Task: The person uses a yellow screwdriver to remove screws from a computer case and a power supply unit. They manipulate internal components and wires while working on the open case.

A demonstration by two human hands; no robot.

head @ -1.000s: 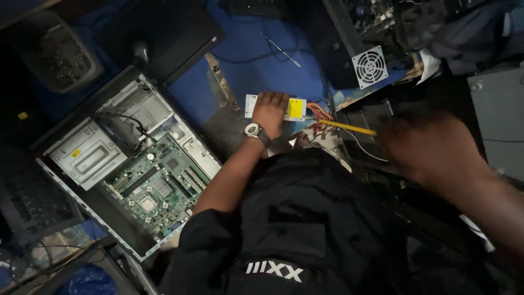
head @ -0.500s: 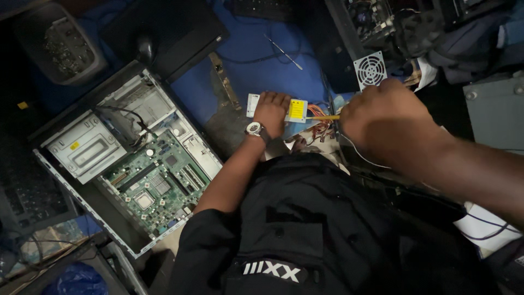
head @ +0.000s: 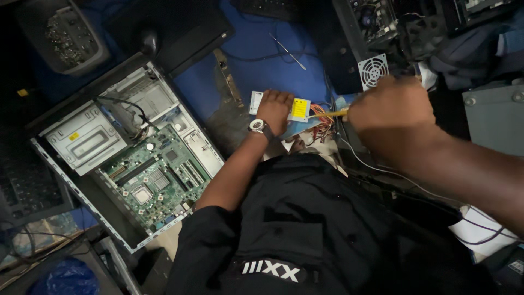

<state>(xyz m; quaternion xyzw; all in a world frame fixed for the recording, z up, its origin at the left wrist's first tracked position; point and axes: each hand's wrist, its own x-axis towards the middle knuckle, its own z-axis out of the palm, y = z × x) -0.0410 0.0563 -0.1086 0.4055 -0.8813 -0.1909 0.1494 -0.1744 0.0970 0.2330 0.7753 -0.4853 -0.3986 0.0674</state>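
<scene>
My left hand (head: 275,108), with a wristwatch (head: 257,126) on its wrist, lies flat on a small grey power supply (head: 255,102) that has a yellow label (head: 299,108) and sits on the blue mat (head: 256,65). My right hand (head: 388,112) is closed around a yellow-handled tool (head: 329,114). The tool's tip points at the right end of the power supply, beside a bundle of coloured wires (head: 322,121). My black shirt (head: 305,229) fills the lower middle.
An open computer case (head: 82,191) with its green motherboard (head: 155,176) and a silver drive (head: 86,140) lies at left. A grey tray of small parts (head: 65,34), a mouse (head: 148,41), a loose screwdriver (head: 288,50), a white fan (head: 373,70) and other cases surround the mat.
My right hand has moved left with the yellow tool, bringing its tip up to the power supply. My left hand has stayed on the unit.
</scene>
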